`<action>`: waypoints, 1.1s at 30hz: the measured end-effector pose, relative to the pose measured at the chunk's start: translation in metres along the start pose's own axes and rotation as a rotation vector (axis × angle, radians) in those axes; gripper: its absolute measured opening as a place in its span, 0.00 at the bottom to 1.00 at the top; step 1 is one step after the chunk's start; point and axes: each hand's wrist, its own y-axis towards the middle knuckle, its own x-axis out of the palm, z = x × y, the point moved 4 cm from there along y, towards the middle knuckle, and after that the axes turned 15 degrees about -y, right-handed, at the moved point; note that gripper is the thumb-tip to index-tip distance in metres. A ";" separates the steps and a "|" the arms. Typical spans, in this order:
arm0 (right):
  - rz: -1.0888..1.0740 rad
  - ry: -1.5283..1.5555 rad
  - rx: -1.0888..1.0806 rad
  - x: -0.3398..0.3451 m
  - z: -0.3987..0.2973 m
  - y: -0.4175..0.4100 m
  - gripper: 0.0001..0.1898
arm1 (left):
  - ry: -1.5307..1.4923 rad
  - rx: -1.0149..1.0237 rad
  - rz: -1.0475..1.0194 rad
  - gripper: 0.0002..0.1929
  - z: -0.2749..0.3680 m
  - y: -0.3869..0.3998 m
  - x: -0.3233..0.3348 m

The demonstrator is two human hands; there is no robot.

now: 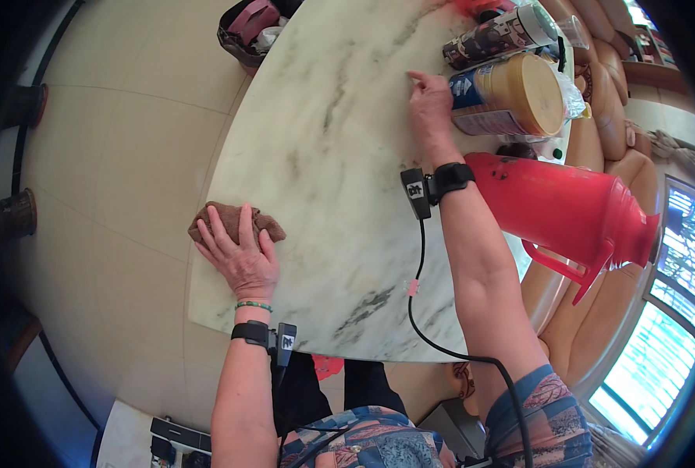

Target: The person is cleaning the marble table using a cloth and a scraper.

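Observation:
My left hand (pixel 243 257) lies on a folded brown cloth (pixel 224 215), pressing it against the left edge of the marble tabletop (pixel 330 193). Its fingers are spread over the cloth, and the thumb rests at the cloth's right side. Farther up the table, my right hand (pixel 432 108) is beside a large plastic jar with a tan lid (pixel 493 105). The index finger points left, the other fingers are partly curled, and I see nothing held. Whether this hand touches the jar cannot be told. A red thermos flask (pixel 558 205) stands right of my right wrist.
A patterned tumbler with a pale lid (pixel 499 36) stands beyond the jar, near a clear plastic cup (pixel 574 32). A black cable (pixel 410 316) hangs from my right wrist device. Brown leather sofas (pixel 599 111) line the right side. A dark bag (pixel 243 41) sits beyond the table's left edge.

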 end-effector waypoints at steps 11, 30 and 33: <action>0.005 0.109 0.038 0.007 0.005 0.003 0.07 | 0.003 -0.002 -0.004 0.25 0.001 0.001 -0.002; -0.035 0.120 0.112 0.003 -0.020 -0.015 0.08 | -0.006 0.021 0.001 0.26 0.002 0.001 0.000; -0.066 0.146 0.170 0.003 -0.020 -0.018 0.08 | 0.003 0.020 0.007 0.26 0.000 0.001 -0.002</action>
